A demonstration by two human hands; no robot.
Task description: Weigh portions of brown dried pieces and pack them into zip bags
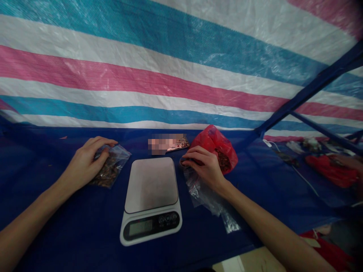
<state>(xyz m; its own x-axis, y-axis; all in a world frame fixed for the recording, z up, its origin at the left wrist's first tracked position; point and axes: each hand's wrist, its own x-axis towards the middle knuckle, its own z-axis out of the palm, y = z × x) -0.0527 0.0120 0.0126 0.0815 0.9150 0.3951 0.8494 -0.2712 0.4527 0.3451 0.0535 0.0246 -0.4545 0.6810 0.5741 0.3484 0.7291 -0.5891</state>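
My left hand [85,160] rests on a small clear bag of brown pieces [112,166] lying on the blue table, its fingers curled over the bag's top edge. My right hand [202,164] is closed in a pinch on the top of an empty clear plastic bag [207,194], right beside a red plastic bag [217,145] that holds more brown pieces. A white digital kitchen scale [151,198] with a bare grey platform stands between the two hands.
A blue cloth covers the table [70,226]; a striped pink, blue and white tarp [170,75] hangs behind it. A small shiny packet [178,144] lies behind the scale. To the right, past a blue frame pole [312,87], another table holds red bags and a cable.
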